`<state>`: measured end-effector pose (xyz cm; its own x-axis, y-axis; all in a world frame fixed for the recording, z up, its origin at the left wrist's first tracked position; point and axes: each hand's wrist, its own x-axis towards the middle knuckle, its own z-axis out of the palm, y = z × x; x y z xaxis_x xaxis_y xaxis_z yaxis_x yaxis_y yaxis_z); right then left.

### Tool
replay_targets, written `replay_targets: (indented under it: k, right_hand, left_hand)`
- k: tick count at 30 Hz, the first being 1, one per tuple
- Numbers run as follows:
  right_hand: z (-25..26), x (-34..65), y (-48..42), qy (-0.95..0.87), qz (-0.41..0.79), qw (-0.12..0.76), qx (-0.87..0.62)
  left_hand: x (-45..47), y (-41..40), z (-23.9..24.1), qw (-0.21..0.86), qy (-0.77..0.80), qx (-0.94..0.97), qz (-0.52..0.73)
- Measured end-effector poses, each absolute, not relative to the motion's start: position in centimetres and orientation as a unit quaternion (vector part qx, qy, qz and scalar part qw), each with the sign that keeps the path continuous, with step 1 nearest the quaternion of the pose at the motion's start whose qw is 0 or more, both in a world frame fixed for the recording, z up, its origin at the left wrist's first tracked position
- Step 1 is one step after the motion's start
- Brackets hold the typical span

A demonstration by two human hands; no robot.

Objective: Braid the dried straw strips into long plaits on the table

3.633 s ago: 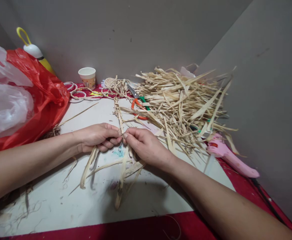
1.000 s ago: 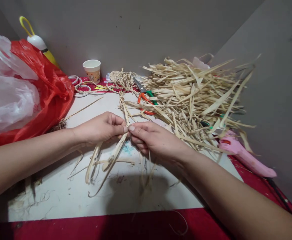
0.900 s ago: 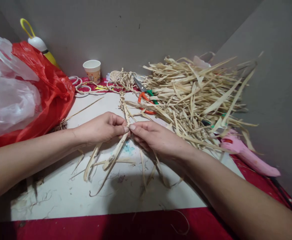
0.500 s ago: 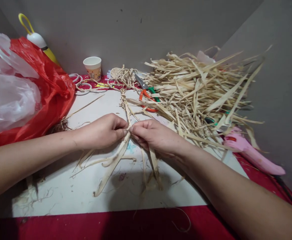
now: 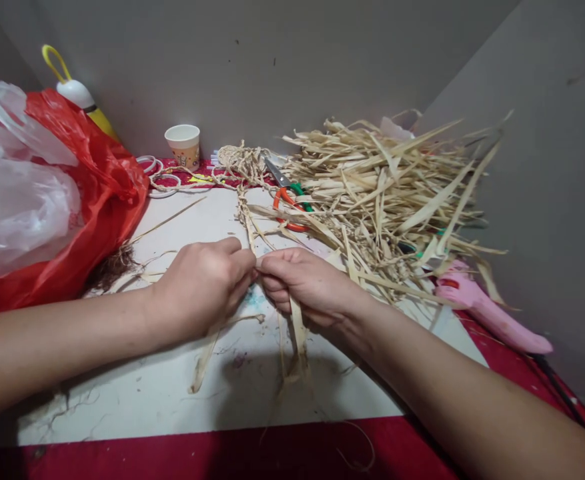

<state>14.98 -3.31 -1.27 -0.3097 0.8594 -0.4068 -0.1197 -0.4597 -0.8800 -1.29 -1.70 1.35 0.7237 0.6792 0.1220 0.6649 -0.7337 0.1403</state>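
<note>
A braided cord of dried husk strips [image 5: 245, 212] runs from the back of the white board [image 5: 137, 400] down to my hands. My left hand [image 5: 207, 283] is closed around the cord's strips, its knuckles turned up and its fingertips hidden. Right beside it, my right hand [image 5: 299, 280] pinches the strips between thumb and curled fingers. A pale loose strip [image 5: 203, 363] hangs out below my left hand. Another strip [image 5: 298, 330] trails below my right hand toward me.
At the right lies a big heap of dried husk strips [image 5: 372, 193], with scissors [image 5: 289, 200] by its left edge. A pink hot-glue gun [image 5: 492, 310] lies farther right. Red and white plastic bags [image 5: 107, 180] crowd the left. Behind stand a paper cup [image 5: 183, 147] and coiled cord [image 5: 242, 160].
My left hand has rolled over, knuckles now upward, and closed over more of the strips. My right hand still pinches beside it. The whole view has shifted slightly.
</note>
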Motion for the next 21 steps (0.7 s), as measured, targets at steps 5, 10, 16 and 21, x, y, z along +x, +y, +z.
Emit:
replay_targets:
  k: [5, 10, 16, 21]
  right_hand:
    - [-1.4, 14.9, -3.3, -0.343, 0.746, 0.345, -0.455]
    - [-1.5, 15.0, -3.4, -0.316, 0.771, 0.346, -0.430]
    - [-1.9, 14.9, -3.4, -0.309, 0.776, 0.363, -0.412]
    - [-1.6, 14.8, -3.3, -0.321, 0.760, 0.360, -0.435]
  left_hand:
    - [-1.2, -2.7, 1.4, -0.076, 0.314, 0.946, 0.014]
    - [-1.0, -4.0, 1.2, -0.154, 0.283, 0.947, -0.008]
    - [-0.7, -5.4, 0.1, -0.237, 0.247, 0.939, 0.024]
    - [-0.4, -6.6, -0.4, -0.227, 0.226, 0.947, 0.022]
